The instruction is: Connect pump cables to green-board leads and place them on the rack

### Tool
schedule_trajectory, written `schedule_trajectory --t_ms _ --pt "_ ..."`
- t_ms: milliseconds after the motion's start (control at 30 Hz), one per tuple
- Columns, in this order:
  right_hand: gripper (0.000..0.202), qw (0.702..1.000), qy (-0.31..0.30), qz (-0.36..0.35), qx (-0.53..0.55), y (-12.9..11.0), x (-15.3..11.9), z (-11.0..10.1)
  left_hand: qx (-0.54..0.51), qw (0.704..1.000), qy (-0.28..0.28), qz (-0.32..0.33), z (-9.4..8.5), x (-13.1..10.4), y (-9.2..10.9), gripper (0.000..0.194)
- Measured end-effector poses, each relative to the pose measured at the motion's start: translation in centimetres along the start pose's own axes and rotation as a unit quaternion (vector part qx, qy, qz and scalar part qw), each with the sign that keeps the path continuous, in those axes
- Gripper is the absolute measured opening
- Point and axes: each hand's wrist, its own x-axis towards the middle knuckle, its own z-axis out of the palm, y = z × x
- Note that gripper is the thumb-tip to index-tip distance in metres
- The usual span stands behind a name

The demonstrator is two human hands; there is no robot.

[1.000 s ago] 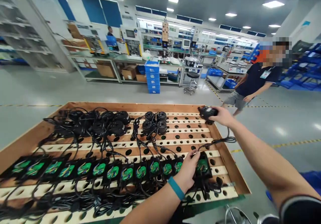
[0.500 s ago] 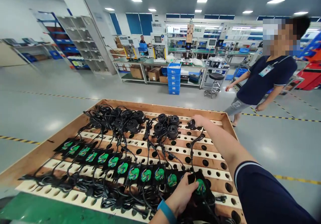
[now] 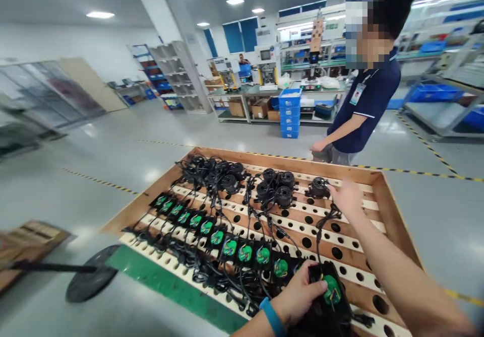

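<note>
My left hand [image 3: 302,294], with a blue band at its wrist, grips a black housing [image 3: 333,296] with a green round part, at the near end of a row of similar housings [image 3: 230,249]. My right hand [image 3: 346,198] is blurred beside a round black motor [image 3: 318,187] at the back right; its fingers are smeared, so its grip cannot be made out. A black cable [image 3: 325,221] runs from near that motor to the held housing. Left of the motor sit several round black motors [image 3: 283,196].
A slatted wooden tray [image 3: 401,226] with raised walls and holes carries the parts. Bundled black cables [image 3: 212,271] lie along its near side. Beyond the tray a person [image 3: 372,95] stands close to its far wall, near stacked blue bins [image 3: 290,113].
The view has turned left. The motor by my right hand now sits flat with its round face showing, and that hand is to its right. The other person has come nearer the tray.
</note>
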Motion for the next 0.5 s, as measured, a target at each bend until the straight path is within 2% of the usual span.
schedule_trajectory --t_ms 33,67,100,133,200,233,267,300,333,500 --pt "0.057 0.998 0.002 0.064 0.015 1.2 -1.4 0.8 0.002 1.0 -0.003 -0.001 0.2 0.2 0.1 0.069" --pt "0.055 0.983 -0.035 0.153 0.092 2.3 -2.8 1.8 0.007 1.0 -0.008 -0.002 0.4 0.3 0.2 0.071" --pt "0.052 0.953 -0.098 0.212 0.195 3.0 -4.0 3.1 0.014 1.0 -0.014 -0.005 0.6 0.5 0.3 0.073" --pt "0.048 0.903 -0.151 0.256 0.311 3.5 -5.2 4.3 0.025 0.999 -0.019 -0.011 0.9 0.6 0.4 0.075" --pt "0.04 0.776 -0.229 0.29 0.511 3.3 -7.0 6.5 0.047 0.998 -0.029 -0.022 1.4 0.8 0.7 0.076" --pt "0.037 0.732 -0.236 0.289 0.57 2.9 -7.4 7.2 0.056 0.997 -0.036 -0.028 1.7 0.8 0.8 0.075" --pt "0.034 0.708 -0.232 0.288 0.601 2.3 -7.6 7.7 0.063 0.996 -0.045 -0.034 1.8 0.9 0.8 0.075" --pt "0.032 0.705 -0.217 0.29 0.61 1.8 -7.6 8.0 0.069 0.995 -0.056 -0.039 1.9 0.9 0.9 0.074" --pt "0.031 0.714 -0.197 0.298 0.603 1.3 -7.3 8.0 0.072 0.994 -0.068 -0.043 2.0 0.9 0.9 0.073" --pt "0.038 0.784 -0.136 0.351 0.493 1.0 -6.1 8.1 0.081 0.988 -0.12 -0.046 2.0 0.2 1.1 0.066"
